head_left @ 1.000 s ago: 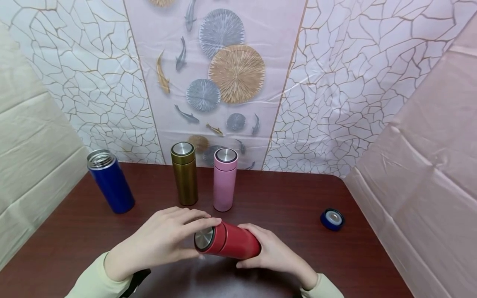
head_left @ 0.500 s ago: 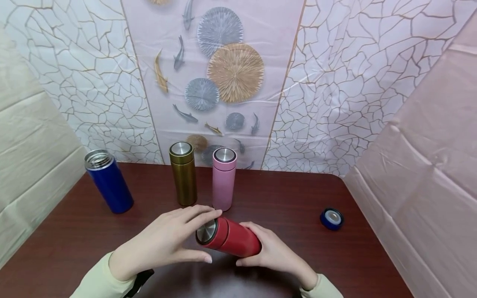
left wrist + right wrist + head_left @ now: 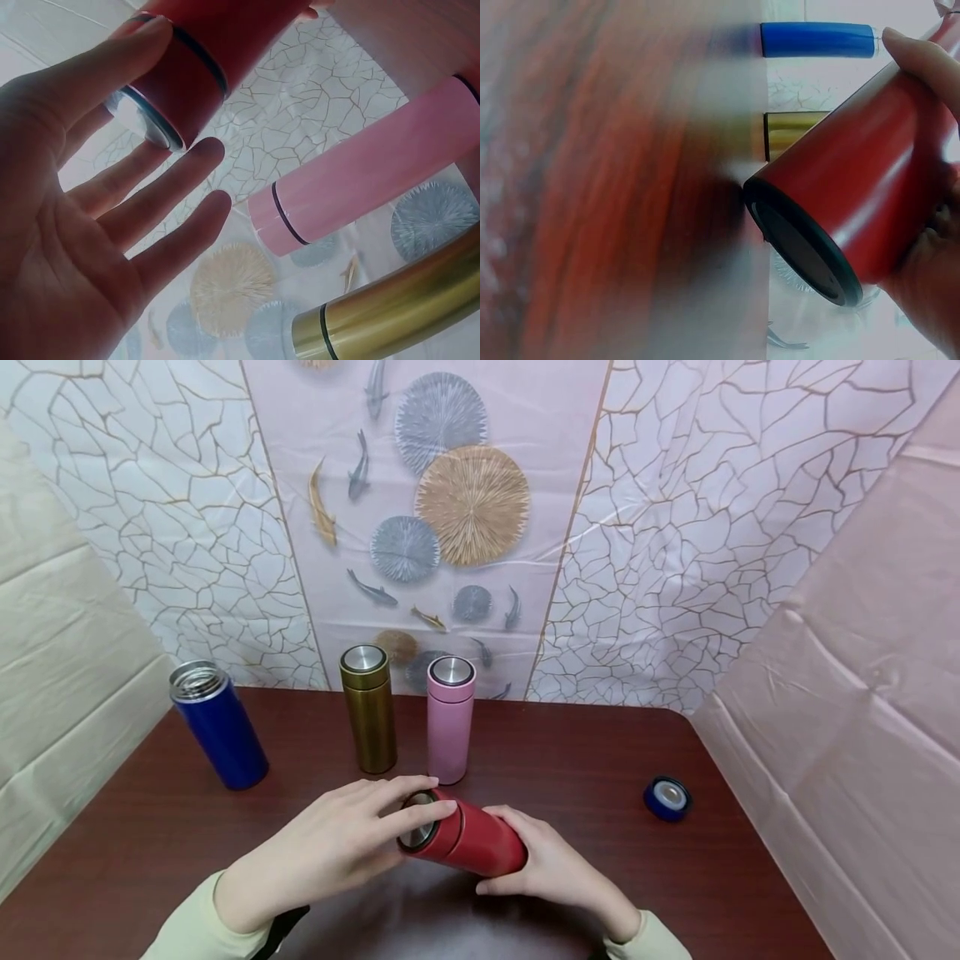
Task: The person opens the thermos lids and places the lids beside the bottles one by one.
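Red bottle (image 3: 487,845) clasped by right grip (image 3: 553,867), tilted above bench (image 3: 585,760); cap (image 3: 444,849) loosely bracketed by left grip (image 3: 330,839), fingers extended. Gold bottle (image 3: 371,727) and pink bottle (image 3: 450,735) stood beyond left grip, uncapped blue bottle (image 3: 228,735) farther left; blue lid (image 3: 667,797) placed beyond right grip, rightward.

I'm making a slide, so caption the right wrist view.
The right hand grips a tilted red bottle, with a blue bottle and gold bottle beyond.

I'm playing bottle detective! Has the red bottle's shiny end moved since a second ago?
Yes, a little: the shiny end of the red bottle went up and slightly right in the head view, closer to the standing pink bottle.
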The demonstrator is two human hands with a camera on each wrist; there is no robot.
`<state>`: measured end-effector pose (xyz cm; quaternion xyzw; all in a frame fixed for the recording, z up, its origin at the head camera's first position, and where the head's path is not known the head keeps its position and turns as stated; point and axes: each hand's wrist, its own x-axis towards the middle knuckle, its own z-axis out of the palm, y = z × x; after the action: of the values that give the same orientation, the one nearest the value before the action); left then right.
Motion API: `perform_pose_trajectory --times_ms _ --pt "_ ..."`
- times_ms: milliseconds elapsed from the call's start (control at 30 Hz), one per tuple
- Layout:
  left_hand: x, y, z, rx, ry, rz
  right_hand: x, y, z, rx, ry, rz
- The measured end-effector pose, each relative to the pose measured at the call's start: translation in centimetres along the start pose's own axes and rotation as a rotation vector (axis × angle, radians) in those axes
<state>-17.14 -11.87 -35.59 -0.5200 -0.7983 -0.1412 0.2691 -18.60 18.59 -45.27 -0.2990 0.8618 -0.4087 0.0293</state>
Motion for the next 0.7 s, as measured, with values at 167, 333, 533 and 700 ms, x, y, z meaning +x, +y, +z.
perform_pose_trajectory --times_ms 167,333,533,700 --pt "-0.12 -0.01 -0.13 0.034 0.019 0.003 0.06 -0.21 -0.01 -0.024 -0.002 -0.005" --pt "-0.31 0.06 -0.02 0.053 0.045 -0.011 0.08 -0.31 -0.01 -0.056 -0.006 -0.019" --pt "-0.43 0.15 0.42 0.074 0.083 -0.045 0.02 -0.29 0.04 -0.07 -0.023 -0.009" --pt "-0.28 0.2 0.71 0.113 0.131 -0.091 0.14 -0.35 0.13 -0.084 -0.026 -0.005"
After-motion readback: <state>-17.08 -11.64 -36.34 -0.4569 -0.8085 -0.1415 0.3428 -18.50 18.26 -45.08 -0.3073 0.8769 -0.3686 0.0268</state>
